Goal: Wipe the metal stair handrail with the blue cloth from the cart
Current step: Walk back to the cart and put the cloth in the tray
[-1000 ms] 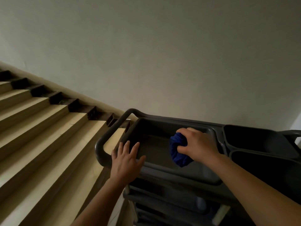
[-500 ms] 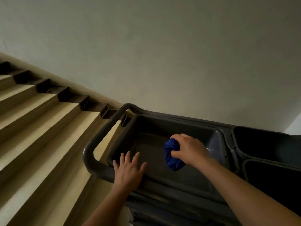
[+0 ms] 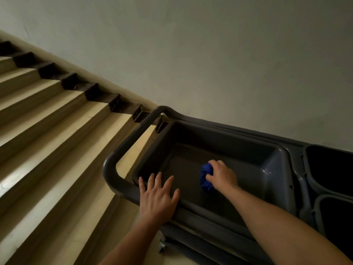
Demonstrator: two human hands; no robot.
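Note:
A bunched blue cloth (image 3: 206,177) sits low inside the top tray of a dark grey cart (image 3: 275,169). My right hand (image 3: 222,175) is closed around the cloth, down in the tray. My left hand (image 3: 157,197) lies flat with fingers spread on the tray's near rim, beside the cart's push handle (image 3: 122,153). No metal handrail is in view.
Pale yellow stairs (image 3: 47,140) rise to the left, with dark brown skirting blocks (image 3: 99,94) along a plain wall (image 3: 210,54). Two dark bins (image 3: 332,169) sit at the cart's right end. A cart caster (image 3: 162,245) shows near the floor.
My right hand with the cloth has sunk deeper into the tray. The view has tilted down and closer to the cart. My left hand stays on the rim.

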